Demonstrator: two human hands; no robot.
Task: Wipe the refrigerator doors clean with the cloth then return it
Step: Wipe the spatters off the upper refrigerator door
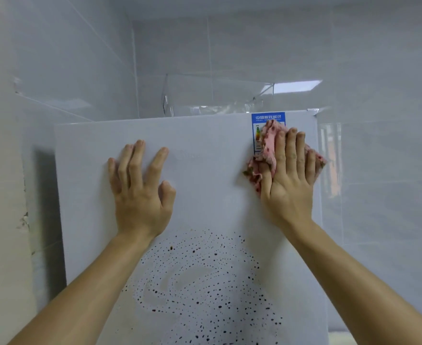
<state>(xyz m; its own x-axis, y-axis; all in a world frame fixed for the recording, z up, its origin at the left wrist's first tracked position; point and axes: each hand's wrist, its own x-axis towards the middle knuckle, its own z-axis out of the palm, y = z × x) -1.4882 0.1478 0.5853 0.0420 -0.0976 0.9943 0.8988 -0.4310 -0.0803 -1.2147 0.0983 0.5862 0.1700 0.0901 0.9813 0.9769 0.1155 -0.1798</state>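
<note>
"Hands first: how does the right hand lie?"

"Flat, with its fingers straight and close together, pressing the pink cloth against the refrigerator door. The thumb is half buried in the folds."

"And the left hand?"

"Bare, with the fingers spread and a little bent and the tips on the door. It sits left of the middle, well apart from the cloth."

"Where on the door is the cloth?"

"In the upper right corner. It overlaps the blue energy label and hides much of its lower part."

"Edges?"

"The door's top edge runs just above the fingertips. The right edge is just beside the little finger, and the cloth's right end reaches about to it. I cannot tell whether it hangs past."

"Room to move?"

"There is bare white door to the left, between the hands. Below both wrists lies a wide patch of brown specks with smeared streaks through it."

"Which way does the cloth point?"

"It is bunched, so only loosely. Its long axis runs across the hand, from lower left by the thumb towards the right edge, and one lobe points up onto the label."

"Beyond the door?"

"A clear plastic container stands on top, with grey tiled wall behind and to both sides."
</note>
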